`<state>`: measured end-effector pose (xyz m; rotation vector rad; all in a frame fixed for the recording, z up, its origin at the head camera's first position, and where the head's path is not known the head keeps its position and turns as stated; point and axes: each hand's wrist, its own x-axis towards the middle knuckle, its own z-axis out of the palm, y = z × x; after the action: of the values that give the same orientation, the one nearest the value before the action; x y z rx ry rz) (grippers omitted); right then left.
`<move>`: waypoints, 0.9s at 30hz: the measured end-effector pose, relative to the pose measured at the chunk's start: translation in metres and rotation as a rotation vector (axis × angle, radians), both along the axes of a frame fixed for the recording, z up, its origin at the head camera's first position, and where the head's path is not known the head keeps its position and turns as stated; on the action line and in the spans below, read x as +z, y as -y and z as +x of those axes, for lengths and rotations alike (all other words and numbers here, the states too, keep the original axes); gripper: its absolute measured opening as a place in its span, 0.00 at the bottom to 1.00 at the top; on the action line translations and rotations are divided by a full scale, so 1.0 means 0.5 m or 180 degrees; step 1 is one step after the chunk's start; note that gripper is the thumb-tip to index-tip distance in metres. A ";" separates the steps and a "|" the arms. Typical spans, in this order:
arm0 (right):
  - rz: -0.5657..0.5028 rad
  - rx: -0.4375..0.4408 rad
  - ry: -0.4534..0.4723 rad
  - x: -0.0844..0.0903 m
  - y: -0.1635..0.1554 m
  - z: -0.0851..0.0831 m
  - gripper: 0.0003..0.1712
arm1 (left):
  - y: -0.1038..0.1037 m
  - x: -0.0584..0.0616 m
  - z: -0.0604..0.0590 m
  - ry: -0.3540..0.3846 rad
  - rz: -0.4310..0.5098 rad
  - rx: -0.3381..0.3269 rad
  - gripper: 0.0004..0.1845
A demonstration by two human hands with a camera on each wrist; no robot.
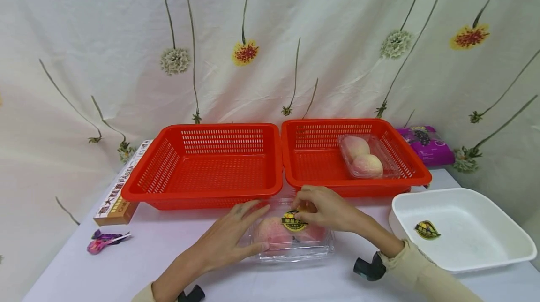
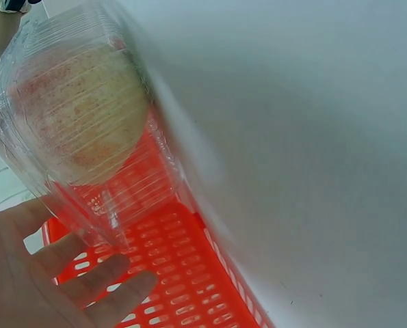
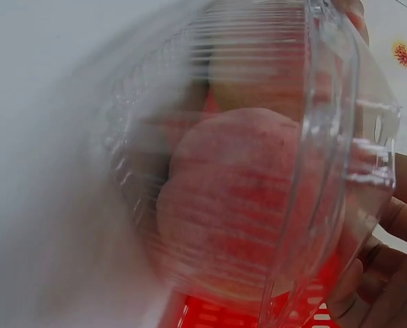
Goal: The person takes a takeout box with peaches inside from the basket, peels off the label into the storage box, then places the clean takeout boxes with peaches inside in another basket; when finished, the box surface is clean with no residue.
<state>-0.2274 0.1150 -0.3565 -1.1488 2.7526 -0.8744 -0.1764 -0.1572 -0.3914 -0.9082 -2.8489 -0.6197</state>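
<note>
A clear plastic clamshell (image 1: 291, 241) holding pink peaches lies on the white table just in front of the red baskets. A black and yellow sticker (image 1: 294, 222) sits on its lid. My left hand (image 1: 249, 227) rests flat on the box's left side with straight fingers. My right hand (image 1: 301, 211) pinches the sticker's far edge. In the left wrist view the clamshell (image 2: 80, 116) fills the upper left, with my left fingers (image 2: 87, 280) below it. The right wrist view shows the clamshell (image 3: 244, 198) up close and my right fingers (image 3: 395, 273) at its edge.
Two red baskets stand side by side: the left one (image 1: 202, 189) and the right one (image 1: 312, 177), which holds another peach clamshell (image 1: 367, 156). A white tub (image 1: 498, 255) with a sticker (image 1: 427, 230) sits right. A cardboard box (image 1: 120, 189), purple wrapper (image 1: 105, 240) and purple bag (image 1: 426, 145) lie around.
</note>
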 end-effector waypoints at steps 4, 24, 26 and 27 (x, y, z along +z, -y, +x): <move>-0.0048 -0.0033 -0.0050 -0.003 0.008 0.002 0.06 | 0.000 0.002 0.001 0.0017 0.0004 0.0023 0.42; -0.0783 0.0204 0.0716 -0.025 -0.009 0.007 0.05 | -0.001 -0.003 -0.002 0.0008 0.0063 -0.0015 0.42; -0.0861 0.0240 0.0807 -0.026 -0.011 0.008 0.04 | -0.001 -0.003 -0.002 0.0006 0.0071 -0.0013 0.42; -0.0891 0.0253 0.0838 -0.027 -0.012 0.008 0.04 | -0.001 -0.003 -0.002 0.0005 0.0074 -0.0011 0.42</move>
<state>-0.2235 0.1209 -0.3701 -1.0778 2.4135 -1.3267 -0.1774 -0.1568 -0.3929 -0.9098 -2.8360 -0.6530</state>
